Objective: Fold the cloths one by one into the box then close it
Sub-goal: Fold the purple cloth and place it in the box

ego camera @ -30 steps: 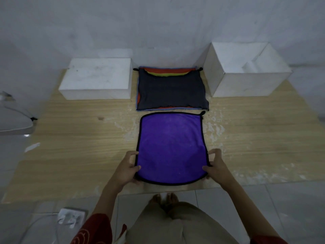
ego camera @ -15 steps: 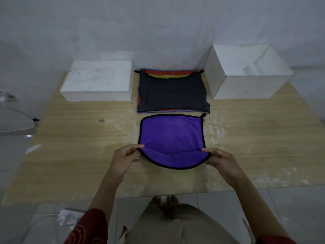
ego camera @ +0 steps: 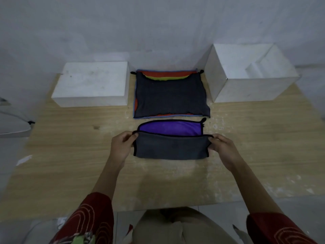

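Observation:
A purple cloth (ego camera: 171, 128) with black edging lies on the wooden table (ego camera: 70, 155), its near half turned over so the grey underside (ego camera: 171, 147) faces up. My left hand (ego camera: 121, 147) pinches the folded flap's left corner and my right hand (ego camera: 222, 149) pinches its right corner. Behind it lies a stack of cloths (ego camera: 169, 95) with a dark grey one on top and red, yellow and blue ones under it. An open white box (ego camera: 249, 74) stands at the back right. A white lid or closed box (ego camera: 91, 85) sits at the back left.
A grey wall runs right behind the boxes. A pale object with a cable (ego camera: 12, 124) lies off the table's left edge. Tiled floor and my knees are below the near table edge.
Both hands lifted the purple cloth's near edge and carried it away from me, folding it over so the grey underside now covers most of the purple.

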